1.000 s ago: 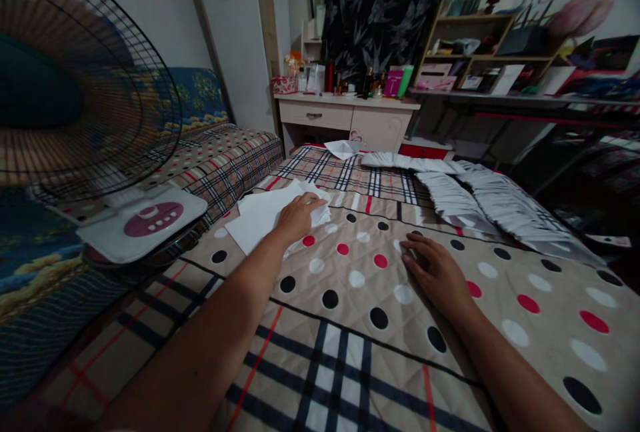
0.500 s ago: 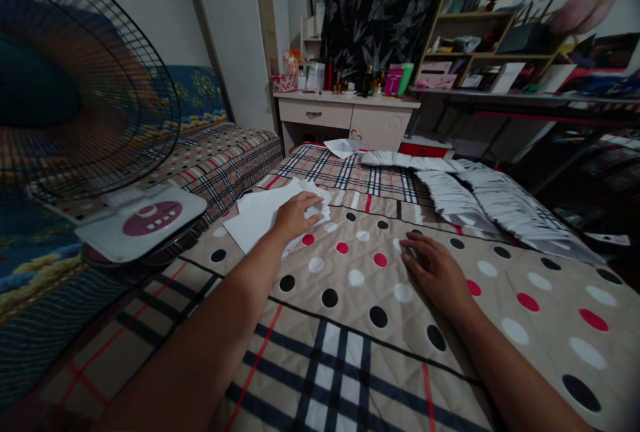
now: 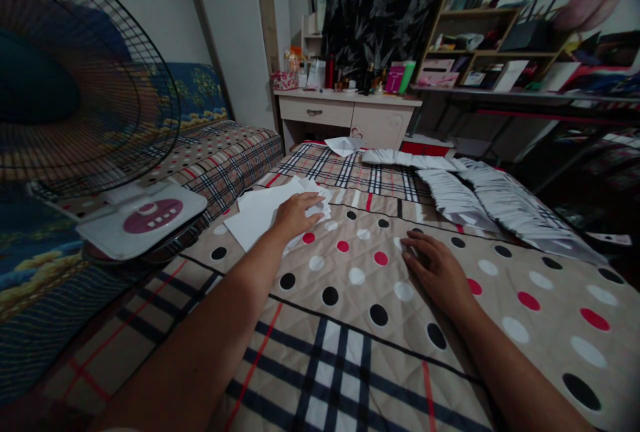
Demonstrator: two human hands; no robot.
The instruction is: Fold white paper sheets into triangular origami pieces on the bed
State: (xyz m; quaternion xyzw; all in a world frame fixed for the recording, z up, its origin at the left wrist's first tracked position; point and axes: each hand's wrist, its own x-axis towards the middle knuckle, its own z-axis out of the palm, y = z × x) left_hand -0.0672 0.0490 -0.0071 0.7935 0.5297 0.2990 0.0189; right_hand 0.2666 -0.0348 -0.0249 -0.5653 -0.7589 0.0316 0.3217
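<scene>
My left hand (image 3: 295, 214) rests on a loose pile of white paper sheets (image 3: 260, 215) on the quilted bedspread (image 3: 360, 325), its fingers curled on the top sheet's edge. My right hand (image 3: 436, 271) lies flat on the dotted part of the spread, fingers stretched out, holding nothing. Long rows of folded white papers (image 3: 480, 202) lie overlapped further back on the right. One folded paper piece (image 3: 344, 145) sits at the far end of the bed.
A standing fan (image 3: 75, 105) with a white control base (image 3: 143, 217) fills the left. A pale dresser (image 3: 347, 115) with bottles stands beyond the bed. Wooden shelves (image 3: 480, 45) and a dark desk are at the back right.
My left hand's fingers have drawn in slightly on the top sheet. The view has tilted up a little. My right hand has not moved.
</scene>
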